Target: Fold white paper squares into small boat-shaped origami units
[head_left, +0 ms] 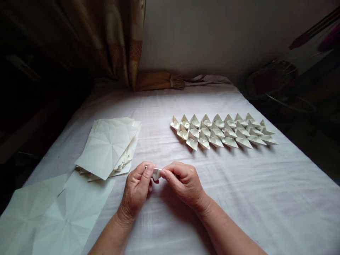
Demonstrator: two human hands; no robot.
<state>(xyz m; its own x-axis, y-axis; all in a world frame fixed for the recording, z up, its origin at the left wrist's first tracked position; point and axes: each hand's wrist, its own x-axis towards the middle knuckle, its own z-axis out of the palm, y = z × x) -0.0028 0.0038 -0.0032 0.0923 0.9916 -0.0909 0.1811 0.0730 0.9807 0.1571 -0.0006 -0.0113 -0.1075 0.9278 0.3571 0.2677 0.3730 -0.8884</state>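
Between my two hands, just above the cloth, is a small folded piece of white paper [156, 174]. My left hand [138, 186] pinches it with the thumb on top, hiding its left part. The thumb and forefinger of my right hand [184, 182] are closed on its right end. To the right and farther back, several folded paper boats [217, 132] stand close together in rows, their points upward. A stack of creased paper sheets [110, 145] lies to the left of my hands.
More creased sheets [67, 221] spread over the near left of the cloth-covered table [265, 191]. A gold-brown curtain [117, 42] hangs at the back left, its end lying on the far edge. A pale wall [196, 39] rises behind. Dark, indistinct objects stand at the right.
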